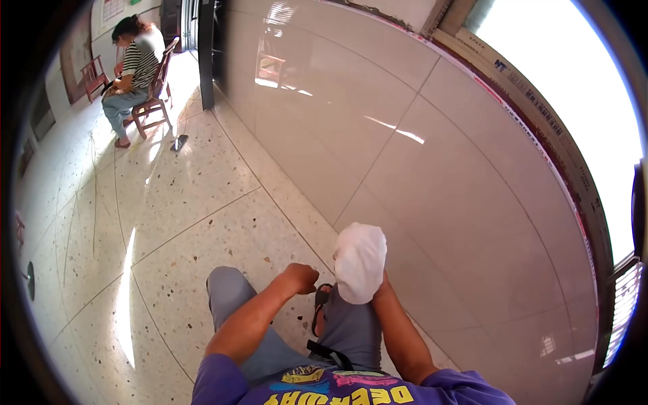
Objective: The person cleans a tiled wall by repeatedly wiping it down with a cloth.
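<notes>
A white, rounded cloth-like thing [361, 263] stands over my right knee, near the tiled wall. My right hand [383, 286] is at its lower right side, mostly hidden behind it; its fingers do not show. To the left of the white thing, my left hand [301, 278] is held above the gap between my knees, with its fingers curled in. Whether anything small is inside those fingers cannot be made out. A black strap [329, 352] lies across my lap, and a dark sandal [320, 309] shows on my foot below.
A person [138, 71] in a striped top sits on a wooden chair [156, 101] at the upper left. A dark flat object [179, 143] lies on the speckled floor [196, 223] near that chair. The tiled wall [472, 202] runs along my right, below a bright window [574, 61].
</notes>
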{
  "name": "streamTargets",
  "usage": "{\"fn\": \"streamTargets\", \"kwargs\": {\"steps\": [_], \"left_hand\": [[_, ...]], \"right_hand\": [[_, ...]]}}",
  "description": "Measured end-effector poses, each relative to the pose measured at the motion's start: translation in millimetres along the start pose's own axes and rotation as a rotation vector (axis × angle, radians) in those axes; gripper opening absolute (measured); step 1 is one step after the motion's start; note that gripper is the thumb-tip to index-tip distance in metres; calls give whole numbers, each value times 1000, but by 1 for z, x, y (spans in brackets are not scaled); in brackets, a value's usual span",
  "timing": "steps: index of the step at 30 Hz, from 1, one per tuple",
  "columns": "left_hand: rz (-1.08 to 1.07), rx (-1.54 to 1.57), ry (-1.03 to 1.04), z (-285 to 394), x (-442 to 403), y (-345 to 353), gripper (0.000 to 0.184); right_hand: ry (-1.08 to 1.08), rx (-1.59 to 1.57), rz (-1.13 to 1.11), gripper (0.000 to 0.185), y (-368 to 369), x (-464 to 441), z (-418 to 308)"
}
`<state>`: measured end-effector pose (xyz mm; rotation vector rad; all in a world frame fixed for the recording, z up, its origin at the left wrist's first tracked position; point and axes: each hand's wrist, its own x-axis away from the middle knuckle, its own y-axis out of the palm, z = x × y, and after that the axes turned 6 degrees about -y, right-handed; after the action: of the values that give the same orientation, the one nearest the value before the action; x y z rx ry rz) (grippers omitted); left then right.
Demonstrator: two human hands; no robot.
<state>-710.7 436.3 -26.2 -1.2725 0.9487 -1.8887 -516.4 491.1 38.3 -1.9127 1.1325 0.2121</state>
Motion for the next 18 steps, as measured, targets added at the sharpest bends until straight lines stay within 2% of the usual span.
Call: {"fn": "streamTargets", "kwargs": {"steps": [2, 5, 7, 8, 10, 11, 12, 14, 15, 17, 18], "left_hand": [[-7, 1, -7, -1, 1, 0, 28], [-3, -6, -22, -5, 3, -1, 30], [9, 14, -35, -8, 6, -2, 32], [15, 23, -41, -10, 7, -3, 33], [6, 34, -35, -15, 6, -2, 37], [0, 41, -29, -16, 6, 0, 39], [3, 49, -26, -18, 6, 0, 39], [9, 62, -23, -20, 8, -4, 40], [34, 73, -32, -21, 7, -5, 38], [76, 92, -49, -23, 4, -5, 33], [59, 95, -48, -24, 2, -7, 35]], "right_hand": [[130, -276, 58, 29, 7, 14, 12], [238, -492, 37, 45, 1, 21, 14], [436, -855, 57, 53, -15, 18, 22], [618, -1190, 104, 53, -26, 9, 33], [824, -1418, 178, 54, -64, -22, 54], [843, -1312, 205, 53, -86, -48, 65], [639, -1061, 116, 48, -108, -85, 45], [417, -582, 184, 39, -161, -160, -6], [304, -228, 229, 44, -186, -194, -12], [23, -18, 249, 53, -214, -257, -48], [-108, 267, 378, 60, -226, -285, -45]]}}
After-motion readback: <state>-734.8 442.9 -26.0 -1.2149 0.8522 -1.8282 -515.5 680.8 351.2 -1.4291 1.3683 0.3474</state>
